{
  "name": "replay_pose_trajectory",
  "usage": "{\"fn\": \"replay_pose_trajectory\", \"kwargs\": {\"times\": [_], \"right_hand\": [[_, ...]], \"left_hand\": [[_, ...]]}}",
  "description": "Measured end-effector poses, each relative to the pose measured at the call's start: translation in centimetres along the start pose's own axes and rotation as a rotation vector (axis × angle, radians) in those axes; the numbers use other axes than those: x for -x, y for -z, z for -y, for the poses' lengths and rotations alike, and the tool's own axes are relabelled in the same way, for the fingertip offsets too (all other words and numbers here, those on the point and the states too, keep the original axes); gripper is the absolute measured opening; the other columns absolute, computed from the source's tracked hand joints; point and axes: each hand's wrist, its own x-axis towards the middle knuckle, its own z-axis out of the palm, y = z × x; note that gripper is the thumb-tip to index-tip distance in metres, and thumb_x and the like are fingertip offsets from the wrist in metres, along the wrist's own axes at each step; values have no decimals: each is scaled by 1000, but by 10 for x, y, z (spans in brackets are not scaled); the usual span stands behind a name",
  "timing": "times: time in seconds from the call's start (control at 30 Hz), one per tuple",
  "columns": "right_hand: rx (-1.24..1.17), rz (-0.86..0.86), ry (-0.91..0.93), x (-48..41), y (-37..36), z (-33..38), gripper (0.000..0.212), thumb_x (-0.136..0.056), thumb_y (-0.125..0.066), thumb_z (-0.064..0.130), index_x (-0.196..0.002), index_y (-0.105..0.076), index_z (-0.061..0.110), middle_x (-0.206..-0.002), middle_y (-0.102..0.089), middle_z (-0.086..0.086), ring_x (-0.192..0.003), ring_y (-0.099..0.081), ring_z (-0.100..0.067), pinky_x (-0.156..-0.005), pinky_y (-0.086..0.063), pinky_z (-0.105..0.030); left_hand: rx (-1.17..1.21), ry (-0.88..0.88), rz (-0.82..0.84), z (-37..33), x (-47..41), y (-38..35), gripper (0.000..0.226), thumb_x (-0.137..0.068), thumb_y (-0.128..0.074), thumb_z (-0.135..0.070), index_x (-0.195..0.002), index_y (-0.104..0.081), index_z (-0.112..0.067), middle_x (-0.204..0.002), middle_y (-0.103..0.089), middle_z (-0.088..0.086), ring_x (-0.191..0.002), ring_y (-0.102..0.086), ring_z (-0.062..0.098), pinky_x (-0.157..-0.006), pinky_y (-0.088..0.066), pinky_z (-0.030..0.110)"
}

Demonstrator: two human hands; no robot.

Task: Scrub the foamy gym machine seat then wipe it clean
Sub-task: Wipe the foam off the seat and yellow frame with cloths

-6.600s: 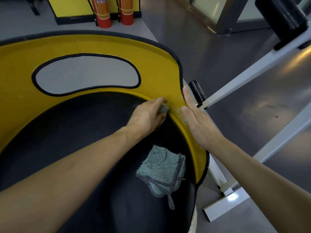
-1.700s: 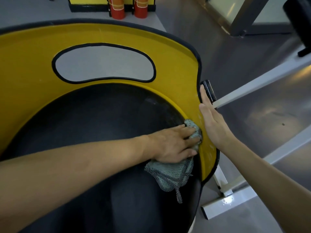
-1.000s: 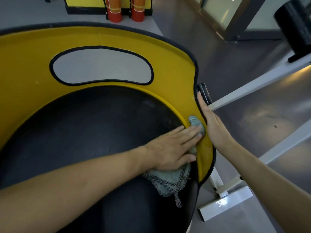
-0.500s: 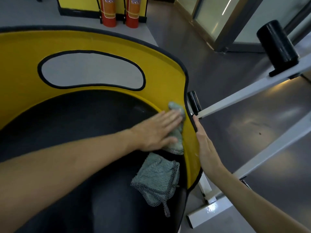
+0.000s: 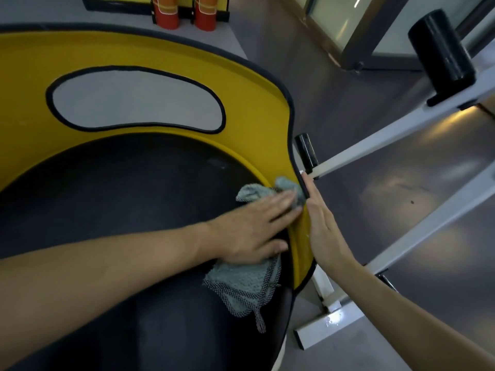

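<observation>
The gym machine seat has a black padded middle (image 5: 128, 210) and a broad yellow shell (image 5: 254, 108) with a black trim and an oval cut-out. A grey-green cloth (image 5: 241, 282) with a dark netted edge lies at the seat's right side, bunched up over the yellow rim. My left hand (image 5: 254, 228) presses flat on the cloth with straight fingers, fingertips at the rim. My right hand (image 5: 321, 223) rests with straight fingers against the outer edge of the shell, just right of the cloth.
A white metal frame (image 5: 375, 145) with a small black grip (image 5: 305, 152) runs off to the right. A black roller pad (image 5: 442, 52) sits at the upper right. Two red cylinders (image 5: 184, 12) stand on the grey floor at the back.
My left hand has slid the cloth back down along the yellow rim and the cloth has bunched more. My right hand stays against the seat's outer edge.
</observation>
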Motion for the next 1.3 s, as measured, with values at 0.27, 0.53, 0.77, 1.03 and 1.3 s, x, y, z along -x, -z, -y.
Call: {"fn": "replay_pose_trajectory", "kwargs": {"times": [0.27,0.53,0.77,1.03,1.3], "right_hand": [[4,7,-18,1,-1,7,53,-105,-21,35,-157,-25,26,-163,-27,16,-147,-20,10,-126,-13,-25],[26,19,-58,5,1,4,45,-112,-16,35,-156,-19,39,-165,-20,19,-149,-15,9,-127,-9,-27],[36,6,-14,3,0,6,52,-110,-19,33,-161,-22,24,-164,-24,16,-148,-17,11,-121,-11,-12],[23,-15,-35,3,-1,3,55,-106,-19,39,-159,-24,27,-164,-26,15,-149,-19,7,-127,-13,-30],[13,-31,-36,1,-2,-2,59,-105,-21,44,-161,-26,24,-164,-30,11,-150,-23,1,-127,-16,-41]], "left_hand": [[59,144,-42,23,-6,14,70,-108,-20,-51,-161,7,-14,-167,17,5,-153,19,12,-126,3,42],[-17,-129,172,-57,30,-24,67,-109,-22,-44,-161,-1,-7,-168,-1,18,-156,6,23,-125,9,37],[126,39,211,-26,11,-9,68,-108,-25,-47,-162,2,-15,-169,5,4,-154,11,9,-125,8,30],[-18,-190,114,-50,28,-22,61,-108,-25,-40,-159,-21,-5,-166,-10,22,-155,-1,26,-125,5,38],[34,-140,200,-14,12,-16,58,-110,-23,-37,-163,-6,-22,-169,1,1,-154,14,11,-124,11,34]]}}
